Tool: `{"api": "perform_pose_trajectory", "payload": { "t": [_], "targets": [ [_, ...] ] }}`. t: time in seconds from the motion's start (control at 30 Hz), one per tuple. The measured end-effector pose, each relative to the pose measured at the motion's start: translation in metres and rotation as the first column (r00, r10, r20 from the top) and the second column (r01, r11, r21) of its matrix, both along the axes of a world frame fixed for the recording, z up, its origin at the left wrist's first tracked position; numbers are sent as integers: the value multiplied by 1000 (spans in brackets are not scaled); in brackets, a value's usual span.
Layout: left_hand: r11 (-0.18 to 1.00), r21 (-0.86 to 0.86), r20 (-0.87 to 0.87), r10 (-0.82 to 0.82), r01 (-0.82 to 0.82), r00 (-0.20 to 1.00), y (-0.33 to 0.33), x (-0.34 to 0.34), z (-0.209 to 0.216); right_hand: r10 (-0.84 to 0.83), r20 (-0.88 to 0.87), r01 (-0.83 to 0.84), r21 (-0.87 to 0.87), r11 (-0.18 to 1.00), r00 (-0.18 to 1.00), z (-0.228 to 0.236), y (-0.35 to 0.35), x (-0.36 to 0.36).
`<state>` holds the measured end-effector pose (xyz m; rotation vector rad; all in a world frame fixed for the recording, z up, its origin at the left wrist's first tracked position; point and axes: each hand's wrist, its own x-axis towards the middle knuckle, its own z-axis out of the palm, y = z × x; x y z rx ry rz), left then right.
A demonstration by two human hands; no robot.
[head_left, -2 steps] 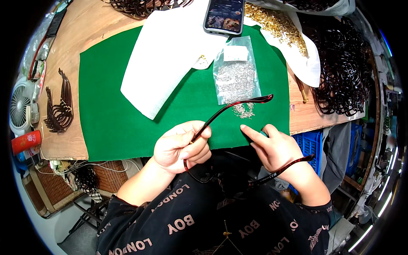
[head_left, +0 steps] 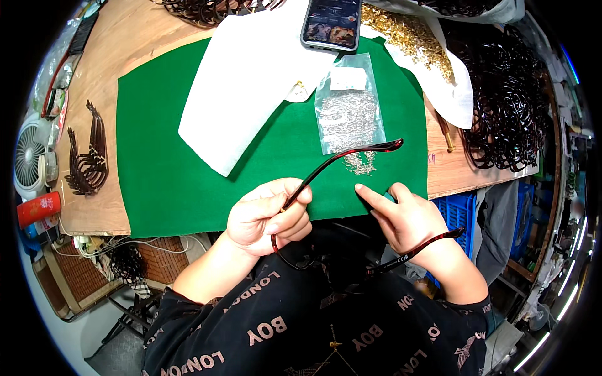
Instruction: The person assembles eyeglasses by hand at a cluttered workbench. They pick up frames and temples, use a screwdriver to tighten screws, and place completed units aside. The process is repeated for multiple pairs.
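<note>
My left hand is closed around the hinge area of a dark red-brown eyeglass frame. One temple arm of it points up and right over the green mat; the other passes beside my right wrist, and the rims are hard to see against the black shirt. My right hand hovers at the mat's front edge, index finger stretched out and the other fingers curled. A bit of teal shows between its fingers, too little to name. Just beyond that fingertip lie tiny silvery screws, spilled from a clear plastic bag.
The green mat covers the wooden table. On it lie a white cloth and a phone. Gold-coloured small parts and a heap of dark frames sit at right. Several dark temple arms and a fan are left.
</note>
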<state>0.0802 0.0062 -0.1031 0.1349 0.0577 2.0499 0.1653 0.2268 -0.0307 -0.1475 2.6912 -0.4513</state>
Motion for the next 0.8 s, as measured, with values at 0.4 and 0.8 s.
{"api": "perform_pose_trajectory", "payload": {
  "t": [0.4, 0.8],
  "targets": [
    [1000, 13, 67, 2, -3, 998, 3, 3, -12, -29, -66, 26, -50, 998, 997, -3, -3, 0],
    [999, 38, 4, -21, 21, 1000, 2, 4, -22, 5, -146, 13, 119, 993, 989, -14, -25, 1]
  ]
}}
